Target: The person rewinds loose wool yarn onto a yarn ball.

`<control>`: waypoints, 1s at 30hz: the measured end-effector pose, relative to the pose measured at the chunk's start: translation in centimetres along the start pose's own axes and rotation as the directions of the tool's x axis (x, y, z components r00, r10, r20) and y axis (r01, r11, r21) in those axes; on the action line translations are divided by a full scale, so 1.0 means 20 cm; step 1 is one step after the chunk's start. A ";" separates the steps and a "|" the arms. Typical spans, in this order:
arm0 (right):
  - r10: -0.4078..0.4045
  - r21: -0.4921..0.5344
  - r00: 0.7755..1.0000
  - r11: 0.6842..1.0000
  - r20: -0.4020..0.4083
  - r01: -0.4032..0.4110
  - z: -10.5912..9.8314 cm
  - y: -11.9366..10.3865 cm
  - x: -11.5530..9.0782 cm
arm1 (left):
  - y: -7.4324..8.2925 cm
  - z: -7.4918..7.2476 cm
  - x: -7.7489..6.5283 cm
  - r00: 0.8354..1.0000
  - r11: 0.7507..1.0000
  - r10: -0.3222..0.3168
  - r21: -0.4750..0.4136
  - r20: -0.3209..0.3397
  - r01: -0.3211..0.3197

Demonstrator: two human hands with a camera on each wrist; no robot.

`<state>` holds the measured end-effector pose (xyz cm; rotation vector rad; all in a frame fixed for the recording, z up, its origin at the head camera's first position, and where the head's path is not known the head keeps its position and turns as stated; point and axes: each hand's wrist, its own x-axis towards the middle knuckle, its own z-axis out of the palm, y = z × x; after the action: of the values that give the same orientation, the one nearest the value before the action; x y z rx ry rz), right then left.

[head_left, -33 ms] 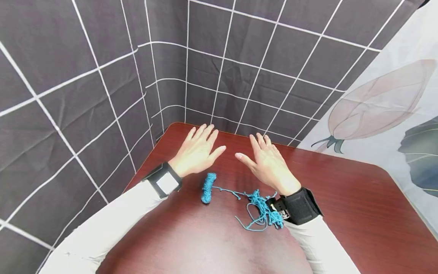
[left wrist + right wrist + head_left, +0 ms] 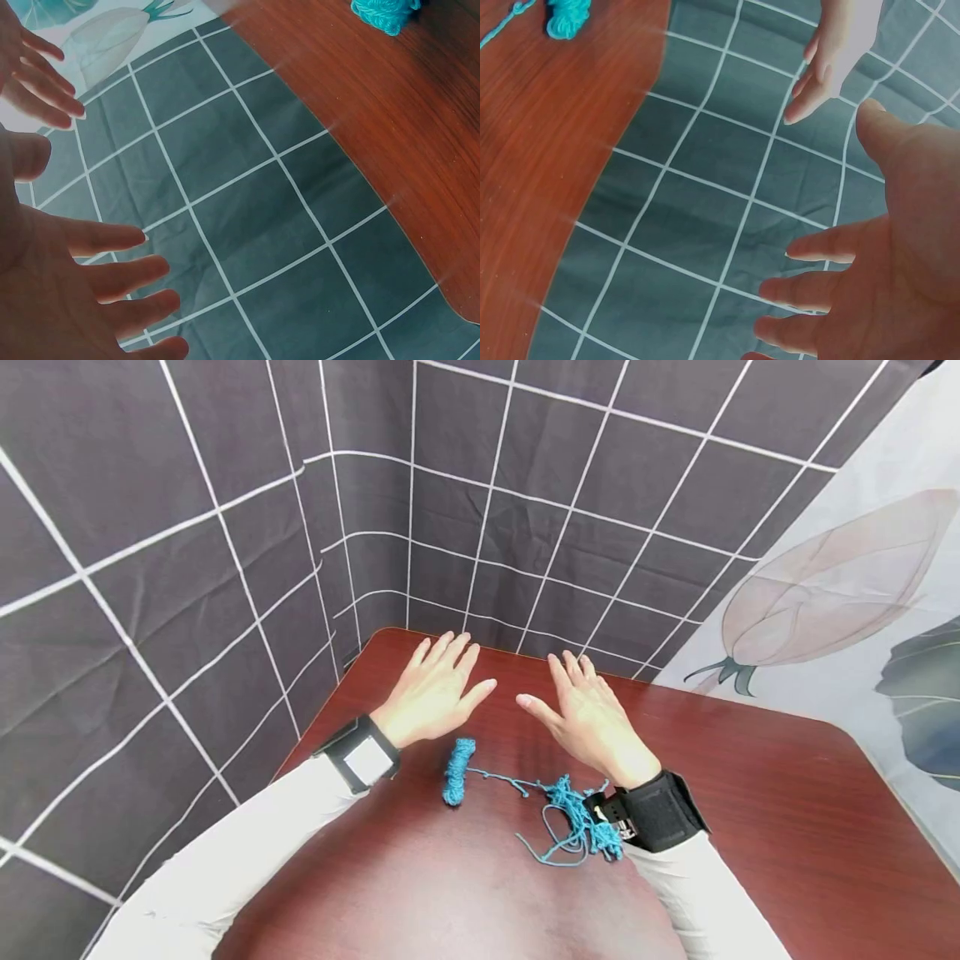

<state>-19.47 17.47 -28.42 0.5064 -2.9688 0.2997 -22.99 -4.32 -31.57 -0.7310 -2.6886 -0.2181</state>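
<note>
Both hands are held out above the table with fingers straight and hold nothing. My left hand is beyond and left of a compact wound bundle of blue cord. My right hand is beyond a loose tangle of blue cord, and its wrist strap hides part of that tangle. A thin strand links bundle and tangle. In the left wrist view the left palm shows with fingers spread. The right palm appears likewise in the right wrist view, with the cord bundle at the upper left.
The reddish-brown wooden table runs back to a dark cloth with a white grid, which also hangs along the left side. A pale cloth with a flower print hangs at the right. Black straps with devices circle both wrists.
</note>
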 end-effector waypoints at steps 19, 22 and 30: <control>-0.013 0.027 0.999 1.000 -0.030 0.014 0.00 0.01 0.00 | 0.00 -0.02 0.01 1.000 0.999 0.005 0.037 -0.025 -0.004; -0.011 0.038 0.999 0.999 -0.030 0.012 0.02 0.01 0.01 | 0.00 -0.01 0.01 1.000 1.000 0.003 0.030 -0.018 -0.003; 0.006 0.093 0.996 0.996 -0.088 0.002 0.16 -0.03 0.02 | -0.03 0.09 -0.04 0.995 0.995 -0.072 -0.077 -0.074 0.066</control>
<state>-19.85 16.10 -31.32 0.4869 -2.8801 0.4507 -23.22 -4.67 -33.63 -0.6380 -2.6471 -0.3580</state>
